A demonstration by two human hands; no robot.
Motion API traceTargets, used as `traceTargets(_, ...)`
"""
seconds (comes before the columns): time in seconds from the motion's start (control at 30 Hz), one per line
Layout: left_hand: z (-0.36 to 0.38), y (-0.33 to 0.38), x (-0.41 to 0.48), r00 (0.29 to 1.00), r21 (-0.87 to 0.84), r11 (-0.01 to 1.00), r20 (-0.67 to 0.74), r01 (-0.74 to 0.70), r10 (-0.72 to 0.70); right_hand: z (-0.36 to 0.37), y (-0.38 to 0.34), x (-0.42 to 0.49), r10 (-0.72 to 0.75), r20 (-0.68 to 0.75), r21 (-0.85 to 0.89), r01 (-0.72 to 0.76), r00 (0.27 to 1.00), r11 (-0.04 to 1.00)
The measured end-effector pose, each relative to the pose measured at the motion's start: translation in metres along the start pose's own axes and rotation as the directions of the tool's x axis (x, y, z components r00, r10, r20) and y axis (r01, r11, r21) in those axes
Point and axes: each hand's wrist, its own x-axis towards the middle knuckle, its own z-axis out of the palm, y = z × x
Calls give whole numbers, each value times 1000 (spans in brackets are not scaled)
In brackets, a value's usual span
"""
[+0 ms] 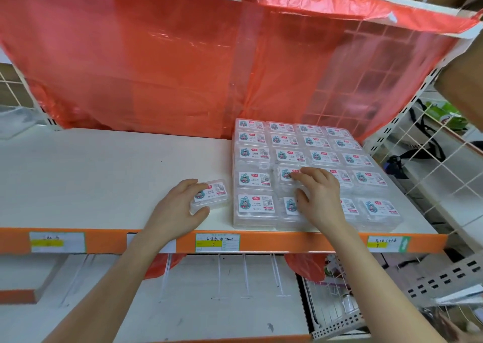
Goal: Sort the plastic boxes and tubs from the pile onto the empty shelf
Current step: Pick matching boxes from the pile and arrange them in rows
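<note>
Gripping cartoon-labelled box near "10" tag

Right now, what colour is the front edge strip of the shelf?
The front edge strip is orange, best seen in the head view.

White shelf, orange front edge, clear labelled boxes stacked right, one box apart

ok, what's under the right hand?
Right hand rests on the block of clear boxes, covering two second-column boxes near the front; only their label edges show. Whether it grips one is hidden. Left hand holds the loose box beside it.
</note>
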Motion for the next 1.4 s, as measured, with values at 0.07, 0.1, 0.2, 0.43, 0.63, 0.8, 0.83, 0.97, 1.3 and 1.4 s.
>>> traceTargets(0.07, 0, 0, 0, 1000, 3, 1000, -3, -4, 4, 0, 2, 0, 9, 0, 0, -9, 1000, 1000)
traceTargets(0.1, 0, 1, 0, 1000, 4, 1000, -3, -4, 4, 0, 3, 0, 17, 1, 1, -17, 1000, 1000)
traceTargets(0.2, -1, 2, 0, 1000, 12, 1000, -5, -6, 6, 0, 4, -2, 24, 9, -9, -23, 1000, 1000)
traceTargets(0.43, -2, 4, -1, 1000, 7, 1000, -1, -1, 1, 1, 2, -3, 53, 10, -2, -53, 999, 999)
traceTargets(0.63, -1, 0, 1, 1000, 6, 1000, -10, -16, 16, 2, 1, -4, 54, -1, 0, -54, 999, 999)
traceTargets(0.8, -1, 1, 1, 999, 17, 999, -26, -43, 43, 2, 0, -4, 50, -3, -1, -50, 999, 999)
traceTargets(0.83, -1, 1, 0, 998, 15, 999, -35, -51, 51, 2, 0, -4, 47, -1, 0, -47, 999, 999)
traceTargets(0.97, -2, 0, 0, 991, -41, 996, -115, -77, 71, 2, -1, -4, 47, 4, 0, -47, 999, 999)
traceTargets(1.3, -14, 48, 15, 949, -232, 937, -241, -260, 204, 0, -1, -6, 59, 15, -11, -59, 998, 998)
traceTargets(1.4, -3, 56, 22, 948, -192, 935, -178, -297, 265, 0, -2, -5, 68, 24, -5, -68, 997, 998)
